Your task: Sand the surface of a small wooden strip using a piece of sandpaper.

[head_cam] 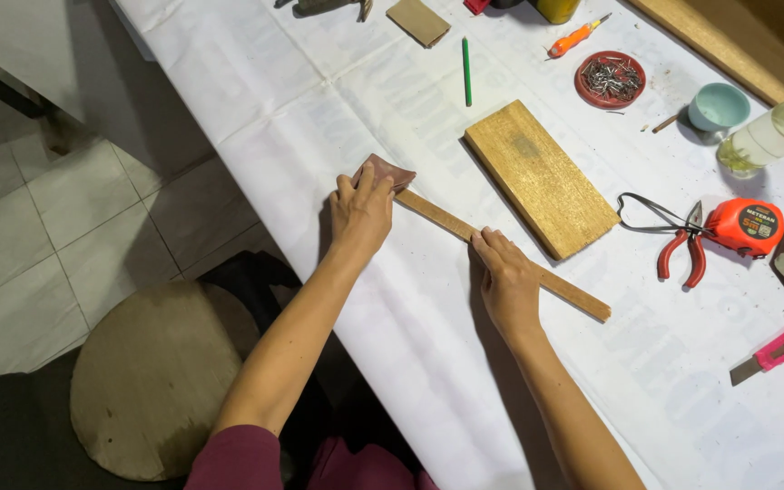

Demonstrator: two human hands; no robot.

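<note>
A long desk (338, 118) draped in white sheeting runs diagonally through the view, with a round wooden stool (151, 381) on the tiled floor beside it. On the desk lies a flat rectangular wooden board (540, 178), and just in front of it a long thin wooden strip (510, 257) stretches slantwise, close to the board but apart from it. The left hand (360, 213) presses flat, fingers closed down, on a folded piece of reddish-brown sandpaper (383, 171) that covers the strip's far end. The right hand (507, 283) rests partly open on the strip's middle, fingertips holding it down against the desk.

To the right lie an orange tape measure (744, 225), red-handled pliers (682, 249) touching it, and a pink utility knife (778, 349) near the edge. Farther back stand a pale green cup (718, 106), a red dish of nails (610, 79), an orange screwdriver (573, 38) and a green pencil (466, 71).
</note>
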